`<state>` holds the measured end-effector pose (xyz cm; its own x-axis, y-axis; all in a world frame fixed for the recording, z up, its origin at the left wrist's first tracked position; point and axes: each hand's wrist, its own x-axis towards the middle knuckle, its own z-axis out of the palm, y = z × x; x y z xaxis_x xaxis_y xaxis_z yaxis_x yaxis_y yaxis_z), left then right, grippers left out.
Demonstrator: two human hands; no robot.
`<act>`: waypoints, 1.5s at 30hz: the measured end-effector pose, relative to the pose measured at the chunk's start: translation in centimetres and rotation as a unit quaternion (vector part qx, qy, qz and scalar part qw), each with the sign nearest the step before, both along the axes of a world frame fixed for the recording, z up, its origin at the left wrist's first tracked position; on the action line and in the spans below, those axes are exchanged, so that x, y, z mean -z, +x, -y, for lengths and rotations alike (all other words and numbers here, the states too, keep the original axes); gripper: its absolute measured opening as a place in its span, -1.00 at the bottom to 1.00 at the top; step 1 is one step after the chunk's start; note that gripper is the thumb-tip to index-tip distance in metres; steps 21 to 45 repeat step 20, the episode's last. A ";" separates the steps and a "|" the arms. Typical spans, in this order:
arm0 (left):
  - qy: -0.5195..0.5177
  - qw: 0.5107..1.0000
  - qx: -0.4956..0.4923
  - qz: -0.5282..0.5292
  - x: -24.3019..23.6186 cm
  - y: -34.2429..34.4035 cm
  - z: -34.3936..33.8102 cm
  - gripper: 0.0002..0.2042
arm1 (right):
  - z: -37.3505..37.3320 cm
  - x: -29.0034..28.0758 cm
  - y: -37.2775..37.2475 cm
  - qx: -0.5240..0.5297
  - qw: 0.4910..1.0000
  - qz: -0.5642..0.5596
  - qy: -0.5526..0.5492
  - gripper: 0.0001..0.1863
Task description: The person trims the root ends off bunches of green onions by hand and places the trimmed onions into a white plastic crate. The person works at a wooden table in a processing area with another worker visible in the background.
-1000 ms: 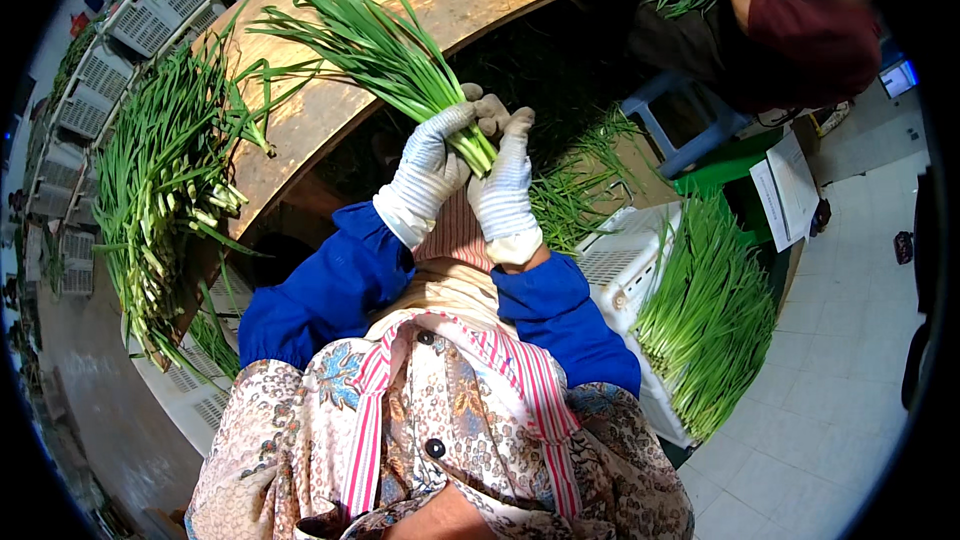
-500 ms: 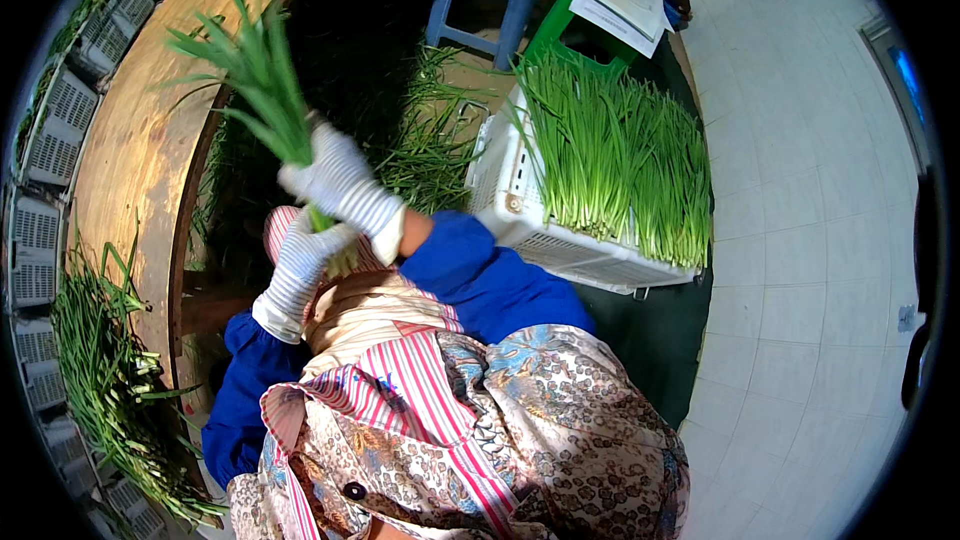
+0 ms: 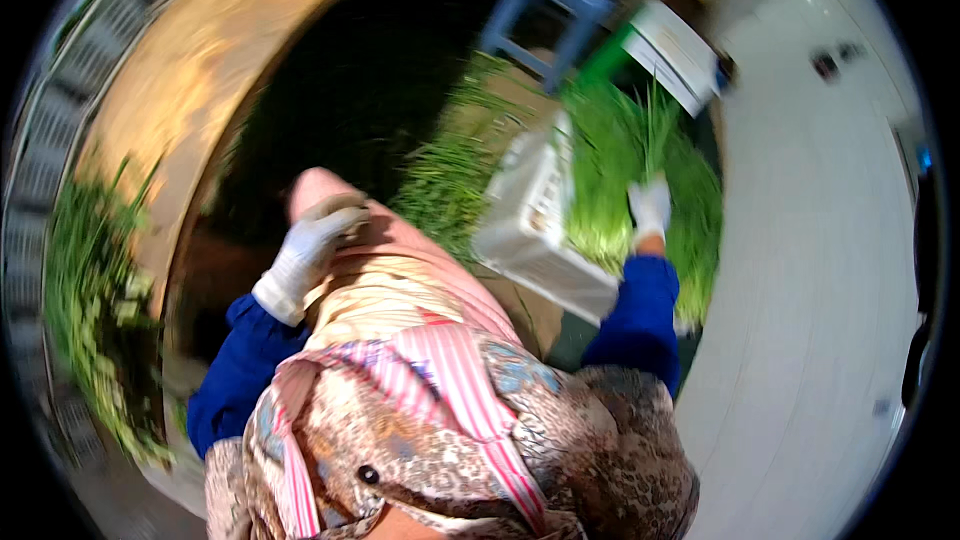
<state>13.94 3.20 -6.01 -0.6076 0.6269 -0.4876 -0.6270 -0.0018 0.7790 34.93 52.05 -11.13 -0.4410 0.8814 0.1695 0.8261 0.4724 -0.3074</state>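
Note:
My right hand (image 3: 650, 205), in a white glove, reaches over the white plastic crate (image 3: 545, 250) on the right. Its fingers are closed around a bunch of garlic chives (image 3: 655, 135), leaves pointing away from me. Under and beside it, more chives (image 3: 600, 185) are laid in rows on the crate, pale stalk ends toward me. My left hand (image 3: 328, 230), also gloved, rests on the pink cloth (image 3: 400, 245) over my leg. The fingers there are loosely curved and somewhat blurred, with nothing visible in them.
A curved wooden tabletop (image 3: 190, 80) runs along the left, with a heap of loose chives (image 3: 95, 310) at its near end. Scattered leaves (image 3: 440, 190) lie on the floor before the crate. Behind are a blue stool (image 3: 545, 25) and a green stool (image 3: 608, 55) bearing papers (image 3: 675, 50).
My right hand has swung right from in front of me to the crate, carrying the bunch. My left hand has let go of its stalk end and come down onto my leg.

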 end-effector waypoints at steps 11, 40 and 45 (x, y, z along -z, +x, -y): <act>0.070 0.984 -0.074 -0.146 -2.5 4.0 9.2 -0.60 | 1.7 -9.9 -8.0 -0.167 0.973 -0.022 0.158 -0.40; -0.038 0.802 -0.428 -0.416 -17.7 14.7 28.3 -0.55 | 44.3 -19.5 -32.5 -0.619 0.537 -0.064 -0.570 -0.43; -0.038 0.802 -0.428 -0.416 -17.7 14.7 28.3 -0.55 | 44.3 -19.5 -32.5 -0.619 0.537 -0.064 -0.570 -0.43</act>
